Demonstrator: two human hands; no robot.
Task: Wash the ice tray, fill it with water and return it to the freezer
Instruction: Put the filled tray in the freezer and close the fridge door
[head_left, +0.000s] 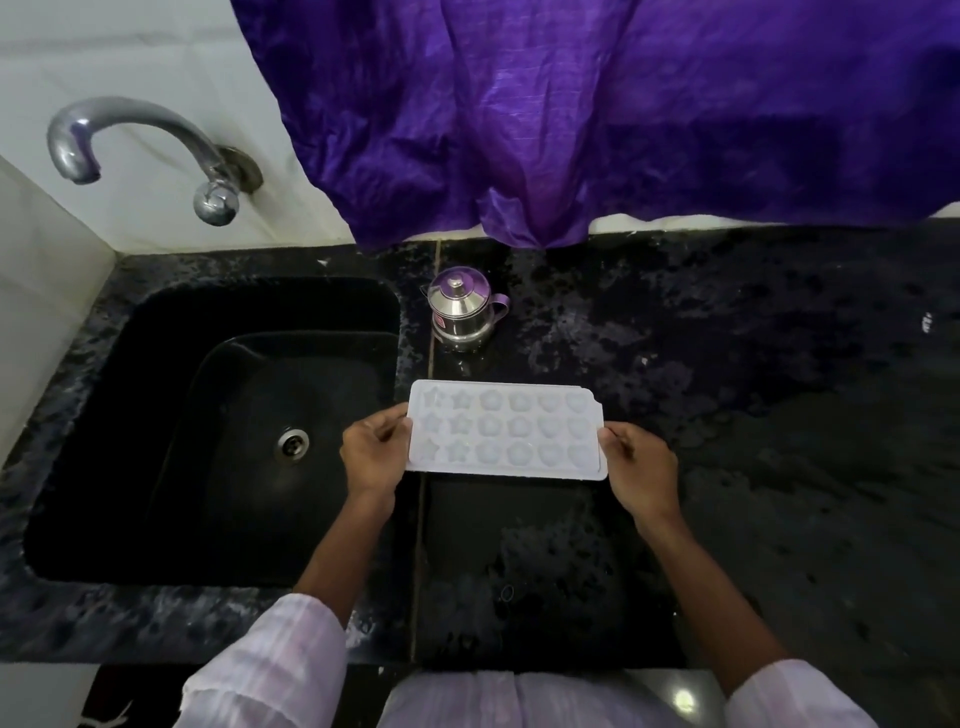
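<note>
Holding white tray (505, 430) level at both short ends, cavities facing up, over bench (753, 415) just right of sink (218, 431). Cannot tell whether resting on the bench or hanging just above it. Showing three rows of moulded cavities: stars at the left end, rounder shapes toward the right. Cannot tell whether carrying any water.

Left hand (371, 452) pinching the tray's left end, thumb lying on the rim, fingers curling beneath. Right hand (641, 470) pinching the right end near the front corner in like manner, thumb on top, fingers tucking under. Both forearms reaching in from the bench's front edge, pale sleeves (270, 670) pushed up toward the elbows.

Sitting behind the tray, near the seam by the sink's right rim: small steel pot (462, 309) with lid and side handle, standing upright, apart from the tray. Curving out from the tiled wall above the sink's back left corner: chrome tap (130, 140), no water running. Sink appearing dark, drain (292, 443) showing in the basin floor. Hanging down the wall to the bench's back edge: purple cloth (571, 114). Bench surface appearing dark, mottled and glossy.
</note>
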